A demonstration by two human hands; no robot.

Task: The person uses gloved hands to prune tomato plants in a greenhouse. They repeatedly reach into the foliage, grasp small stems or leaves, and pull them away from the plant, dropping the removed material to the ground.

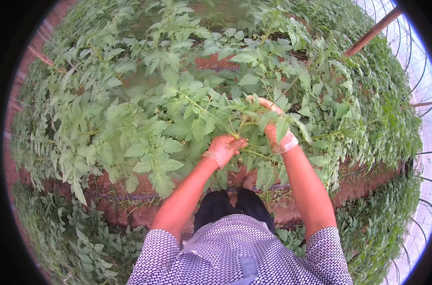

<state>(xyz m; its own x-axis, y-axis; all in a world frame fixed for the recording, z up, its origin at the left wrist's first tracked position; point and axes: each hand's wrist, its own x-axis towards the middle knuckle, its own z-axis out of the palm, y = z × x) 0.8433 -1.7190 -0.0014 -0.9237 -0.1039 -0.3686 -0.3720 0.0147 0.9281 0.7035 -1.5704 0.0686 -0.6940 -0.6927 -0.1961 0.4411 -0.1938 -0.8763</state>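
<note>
My left hand [226, 148], in a thin clear glove, has its fingers closed around the stem of a tomato plant [237, 135] in front of me. To its right and a little farther off, my right hand [273, 123], gloved the same way, reaches into the same plant with its fingers curled. Leaves cover part of the right hand, so what lies between its fingers cannot be made out. A thin string [290, 87] runs from near the right hand up into the foliage. Compound leaves [198, 107] spread above my left hand.
Dense rows of tomato plants [112, 117] stand ahead and to both sides. A wooden pole [372, 32] slants at the upper right, and another pole [46, 58] is at the upper left. More plants [77, 238] grow behind me across reddish soil [123, 213] with plant scraps.
</note>
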